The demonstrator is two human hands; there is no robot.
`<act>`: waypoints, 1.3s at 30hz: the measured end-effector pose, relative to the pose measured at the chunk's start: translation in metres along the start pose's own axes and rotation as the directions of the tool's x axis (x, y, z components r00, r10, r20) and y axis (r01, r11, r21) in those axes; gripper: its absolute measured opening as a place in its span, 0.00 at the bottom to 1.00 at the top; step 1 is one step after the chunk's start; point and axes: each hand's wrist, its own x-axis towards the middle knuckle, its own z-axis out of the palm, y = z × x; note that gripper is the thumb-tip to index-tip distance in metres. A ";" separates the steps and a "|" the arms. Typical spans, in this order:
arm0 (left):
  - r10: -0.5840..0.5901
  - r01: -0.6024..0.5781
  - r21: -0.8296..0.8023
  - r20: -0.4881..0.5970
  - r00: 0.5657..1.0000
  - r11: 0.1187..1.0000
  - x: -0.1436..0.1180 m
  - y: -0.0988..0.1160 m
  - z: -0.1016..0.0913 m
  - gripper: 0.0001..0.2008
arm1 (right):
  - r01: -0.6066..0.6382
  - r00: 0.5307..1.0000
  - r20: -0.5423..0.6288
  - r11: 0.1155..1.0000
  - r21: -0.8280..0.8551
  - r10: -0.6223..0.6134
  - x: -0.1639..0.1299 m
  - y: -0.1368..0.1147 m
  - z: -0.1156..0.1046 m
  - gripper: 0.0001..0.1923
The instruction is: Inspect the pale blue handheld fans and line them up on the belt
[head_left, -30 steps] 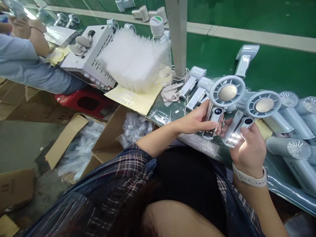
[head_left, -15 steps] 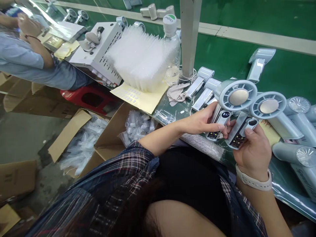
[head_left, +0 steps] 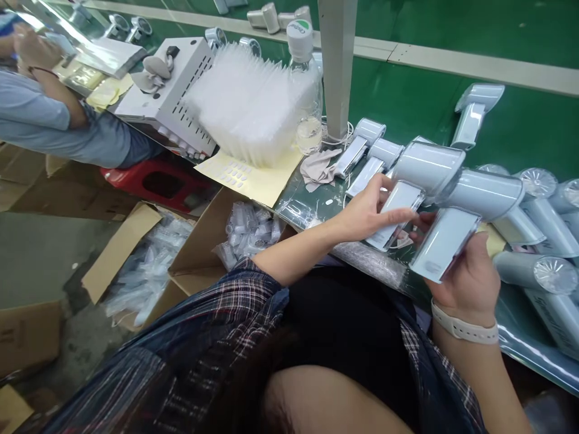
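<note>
Two light-blue handheld fans are held side by side above the bench's front edge. My left hand [head_left: 368,211] is closed on the handle of the left fan [head_left: 427,166], its thumb across the handle. My right hand [head_left: 470,277] grips the right fan [head_left: 486,193] by its handle from the right. Both fans show smooth, glossy backs, so their grilles and displays are out of sight. The two heads touch or nearly touch. Just beyond my left hand, more fans [head_left: 368,172] lie on the bench beside a grey cloth [head_left: 318,169].
Several fans [head_left: 538,265] crowd the right side. A stack of white plastic sleeves [head_left: 253,102] sits on yellow paper [head_left: 271,190] near a bottle [head_left: 301,42] and a metal post [head_left: 337,66]. Below left stand open cartons [head_left: 194,250] of clear-wrapped parts. A co-worker [head_left: 58,114] sits far left.
Both fans have been turned over in my hands: their grilles, displays and circuit boards faced me before, and now their plain backs do. The view has shifted slightly.
</note>
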 end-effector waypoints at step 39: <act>-0.027 0.072 -0.314 0.147 0.989 0.947 -0.004 0.025 0.006 0.31 | 0.052 0.982 0.174 0.991 0.123 -0.073 -0.002 -0.027 0.024 0.19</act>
